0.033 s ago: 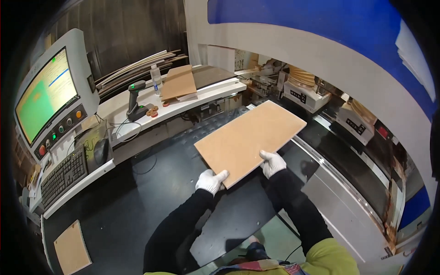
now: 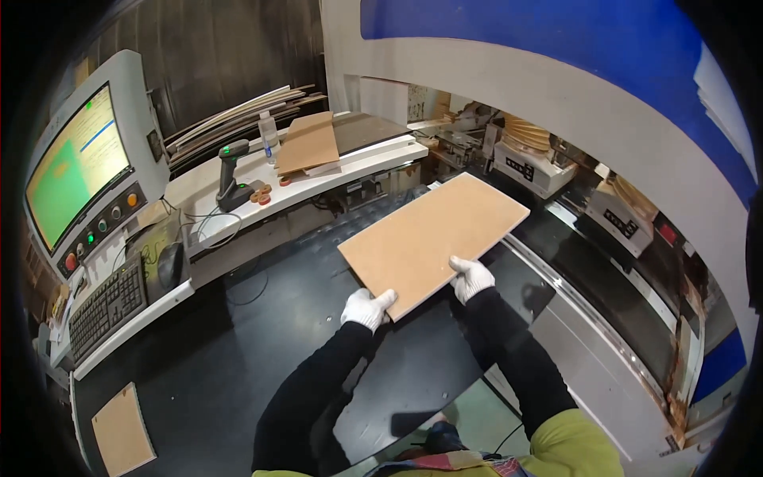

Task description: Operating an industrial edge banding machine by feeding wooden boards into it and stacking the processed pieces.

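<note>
A rectangular tan board (image 2: 433,238) with a pale edge is held tilted over the black worktable (image 2: 278,318). My left hand (image 2: 369,308), in a white glove, is closed on its near left corner, thumb on the top face. On the near right edge, my gloved right hand (image 2: 471,278) grips the same board, its thumb also on top. The fingers of both hands are hidden beneath the board. Its far end reaches toward the machine's opening; whether it touches anything there I cannot tell.
A smaller board (image 2: 124,429) lies at the table's near left. Along the left stand a monitor (image 2: 79,171), keyboard (image 2: 107,302), mouse (image 2: 170,265), handheld scanner (image 2: 232,176), clear bottle (image 2: 268,135) and brown panel (image 2: 310,143). The machine's blue-and-grey housing (image 2: 540,63) arches over the right side.
The board and both hands have barely moved; its near corner sits slightly higher in the picture. My grip is the same.
</note>
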The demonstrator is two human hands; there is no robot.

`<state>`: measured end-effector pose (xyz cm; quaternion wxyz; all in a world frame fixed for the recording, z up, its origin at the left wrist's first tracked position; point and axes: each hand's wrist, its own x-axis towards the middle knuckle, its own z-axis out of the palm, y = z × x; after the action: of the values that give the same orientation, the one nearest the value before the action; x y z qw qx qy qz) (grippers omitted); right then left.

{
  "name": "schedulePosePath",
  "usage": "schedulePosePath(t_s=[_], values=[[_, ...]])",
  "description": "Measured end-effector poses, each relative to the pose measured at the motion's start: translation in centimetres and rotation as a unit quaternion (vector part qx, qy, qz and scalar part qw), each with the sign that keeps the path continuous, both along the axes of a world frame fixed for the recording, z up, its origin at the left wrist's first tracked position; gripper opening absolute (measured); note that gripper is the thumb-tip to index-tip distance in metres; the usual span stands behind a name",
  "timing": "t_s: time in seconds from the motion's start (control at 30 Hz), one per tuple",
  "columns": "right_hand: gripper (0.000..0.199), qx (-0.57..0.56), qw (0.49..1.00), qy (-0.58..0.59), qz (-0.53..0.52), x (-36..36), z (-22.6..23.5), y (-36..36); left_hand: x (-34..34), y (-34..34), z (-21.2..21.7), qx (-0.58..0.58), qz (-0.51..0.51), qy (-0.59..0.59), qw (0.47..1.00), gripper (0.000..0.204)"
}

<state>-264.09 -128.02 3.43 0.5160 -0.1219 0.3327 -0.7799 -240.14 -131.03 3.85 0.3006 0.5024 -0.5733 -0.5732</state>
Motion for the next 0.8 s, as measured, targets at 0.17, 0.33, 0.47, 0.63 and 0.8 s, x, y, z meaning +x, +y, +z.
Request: schedulePosePath(t_s=[0.17, 0.33, 0.47, 0.63, 0.8], values=[[0.039, 0.006, 0.998, -0.057, 0.031, -10.1, -3.6, -12.1, -9.6, -10.1, -1.8, -0.081, 0.069, -0.145, 0.984, 0.043], [0.037, 0.038, 0.994, -0.074, 0.067, -17.5, -7.0, -20.7, -16.1, -17.3, -2.1, -0.116, 0.084, -0.216, 0.966, 0.049], [0.036, 0.017, 0.997, -0.056, 0.043, -20.4, -8.2, -24.4, -18.9, -20.7, -2.1, -0.107, 0.079, -0.219, 0.967, 0.052], [0.034, 0.071, 0.989, -0.103, 0.079, -22.3, -9.3, -27.1, -20.6, -22.7, -2.3, -0.125, 0.09, -0.243, 0.958, 0.054], [0.031, 0.083, 0.994, -0.021, 0.071, -23.0, -8.8, -27.7, -21.3, -23.4, -2.3, -0.133, 0.071, -0.267, 0.952, 0.054]])
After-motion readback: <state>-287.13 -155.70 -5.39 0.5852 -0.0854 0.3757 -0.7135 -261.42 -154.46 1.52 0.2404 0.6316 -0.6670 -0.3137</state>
